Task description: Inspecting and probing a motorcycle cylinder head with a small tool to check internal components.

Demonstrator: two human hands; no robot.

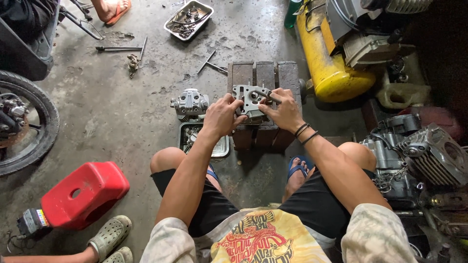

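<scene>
Centrally, a grey metal engine head [249, 101] rests on a dark wooden block [265, 78] between the person's knees; the left hand [223, 117] grips its left side, fingers curled over the edge; the right hand [284, 111] clasps its right side and pinches a thin dark tool [270, 95] against it; just left sits another engine part [190, 103] above a metal tray [187, 130]; farther out lie a red stool [85, 195] and a yellow compressor tank [324, 58].
</scene>
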